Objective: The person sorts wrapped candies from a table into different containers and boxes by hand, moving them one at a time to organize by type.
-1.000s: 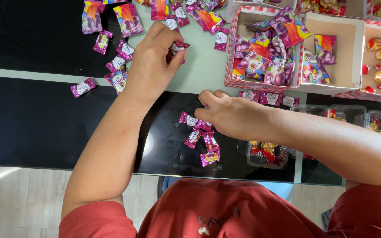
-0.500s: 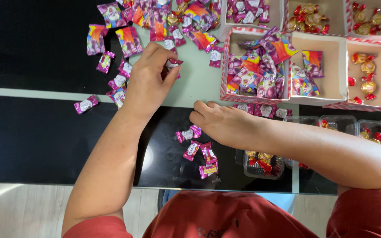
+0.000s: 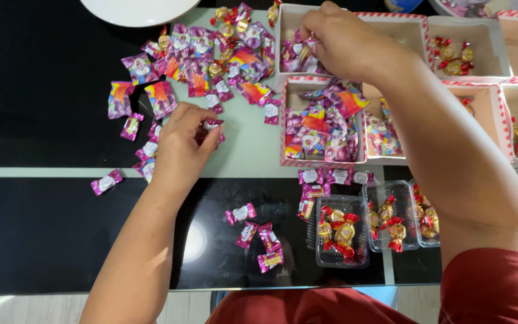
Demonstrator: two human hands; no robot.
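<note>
Two bare hands work over a dark glass table [image 3: 43, 234] covered with sweets. One landmark helps here: the full paper box [image 3: 322, 123], white with red checked edges, packed with pink and purple packets.

Left of that box, the left hand [image 3: 182, 144] rests on the table. Its fingers are pinched together on a small pink candy [image 3: 213, 125], held at the fingertips. Around this hand lie more little pink candies, and above and to the left of the box there is a big pile of sweets [image 3: 211, 54] in pink, purple and gold wrappers.

Just above the full box sits another paper box [image 3: 289, 36]. The right hand [image 3: 346, 45] reaches into it. Its fingers are closed together on a little pink sweet [image 3: 307, 48] inside that box.

Right of the full box stand more paper boxes, and one [image 3: 460, 48] holds gold candies with red ends. Below the full box, three clear plastic trays [image 3: 342, 231] hold more gold and red candies. To the left of those trays, four loose pink candies [image 3: 258, 234] lie on the dark glass. A white plate [image 3: 139, 11] shows at the top edge, far up and left of the box.
</note>
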